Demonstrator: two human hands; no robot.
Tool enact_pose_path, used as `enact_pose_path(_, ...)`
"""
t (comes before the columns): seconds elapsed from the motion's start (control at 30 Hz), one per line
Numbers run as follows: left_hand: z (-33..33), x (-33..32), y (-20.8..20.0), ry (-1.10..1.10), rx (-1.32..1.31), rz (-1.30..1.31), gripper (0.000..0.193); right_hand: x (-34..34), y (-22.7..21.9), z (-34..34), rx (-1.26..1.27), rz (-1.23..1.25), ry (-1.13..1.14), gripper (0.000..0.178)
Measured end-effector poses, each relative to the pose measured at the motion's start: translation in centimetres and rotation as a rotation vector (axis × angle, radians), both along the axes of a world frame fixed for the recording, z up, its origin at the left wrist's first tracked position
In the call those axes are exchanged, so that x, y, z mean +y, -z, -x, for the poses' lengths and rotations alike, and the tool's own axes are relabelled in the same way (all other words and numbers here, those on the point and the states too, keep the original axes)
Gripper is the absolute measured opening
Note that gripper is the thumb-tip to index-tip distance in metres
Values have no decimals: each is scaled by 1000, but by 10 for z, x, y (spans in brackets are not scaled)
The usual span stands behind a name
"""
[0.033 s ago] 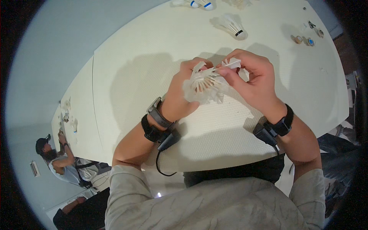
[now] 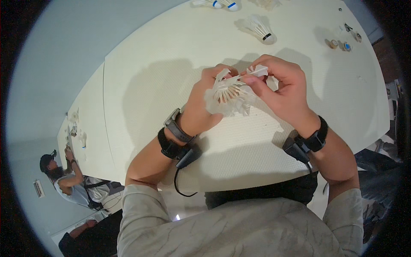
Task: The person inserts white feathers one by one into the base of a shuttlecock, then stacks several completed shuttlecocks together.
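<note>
A white feather shuttlecock (image 2: 229, 95) with ragged, spread feathers is held over the table, its open skirt turned toward me. My left hand (image 2: 201, 103) is closed round it from the left, and its fingers hide the cork end. My right hand (image 2: 282, 88) pinches a white feather (image 2: 257, 70) at the shuttlecock's upper right edge between thumb and forefinger. Farther off, another shuttlecock (image 2: 259, 31) with a black band lies on its side on the white table (image 2: 158, 141).
At the far edge lie blue-banded shuttlecocks (image 2: 222, 5) and a pale feathery pile (image 2: 267, 4). Several small round pieces, one a blue-centred piece (image 2: 346, 46), sit at the far right. Another person (image 2: 64, 175) works at the table's left end, near more shuttlecocks (image 2: 82, 140).
</note>
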State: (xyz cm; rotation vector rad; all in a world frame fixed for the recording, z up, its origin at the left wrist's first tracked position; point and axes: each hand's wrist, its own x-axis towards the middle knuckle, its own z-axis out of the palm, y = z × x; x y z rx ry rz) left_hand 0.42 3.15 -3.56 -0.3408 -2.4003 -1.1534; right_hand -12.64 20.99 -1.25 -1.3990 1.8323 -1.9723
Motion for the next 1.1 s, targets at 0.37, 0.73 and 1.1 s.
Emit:
enact_pose_path(0.37, -3, -6, -3, -12, -66, 188, 54, 3, -10, 0, 355, 5, 32, 16)
enact_pose_path(0.73, 2, 5, -8, -56, -83, 164, 54, 6, -8, 6, 477, -73, 32, 20)
enact_pose_path(1.1, -2, -5, 8, -141, -189, 28, 45, -8, -4, 2, 404, -195, -16, 10)
